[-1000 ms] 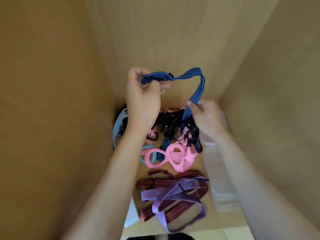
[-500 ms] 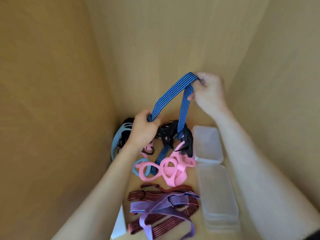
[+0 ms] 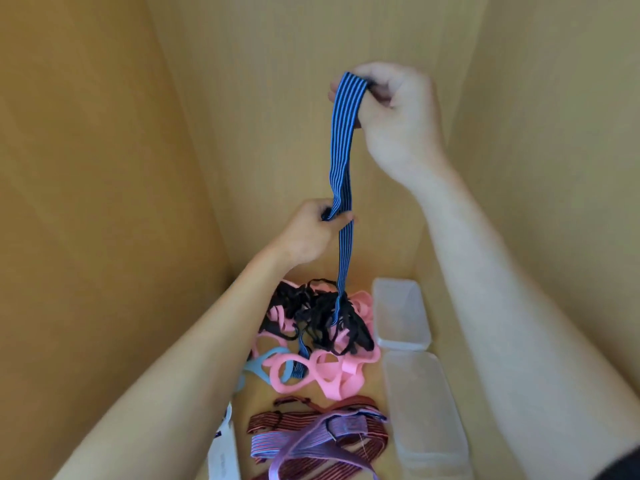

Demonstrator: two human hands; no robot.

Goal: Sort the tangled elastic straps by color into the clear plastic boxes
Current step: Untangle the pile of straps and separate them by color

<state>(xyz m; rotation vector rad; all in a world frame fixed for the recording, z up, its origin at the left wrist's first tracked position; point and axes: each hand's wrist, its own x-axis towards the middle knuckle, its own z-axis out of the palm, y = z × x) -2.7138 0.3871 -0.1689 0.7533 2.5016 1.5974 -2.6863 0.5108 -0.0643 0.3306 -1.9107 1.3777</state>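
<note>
Wooden enclosure w/ tan panels point(image 3: 104, 168) left, rear & right. Upper centre: our right hand point(image 3: 398, 116) pinches the top of the blue striped strap point(image 3: 341, 150), fingers curled round it. Centre: our left hand point(image 3: 308, 233) grips the same strap lower down. The strap's lower end runs into the black tangle point(image 3: 318, 313), which lies over the pink straps point(image 3: 332, 372). Just right of the pile we see the upper clear box point(image 3: 401, 313) & lower clear box point(image 3: 422, 410). Bottom centre: maroon straps point(image 3: 363, 441), purple strap point(image 3: 311, 445).

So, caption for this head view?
Left hand and right hand hold a blue striped elastic strap rising from the tangled pile.
</note>
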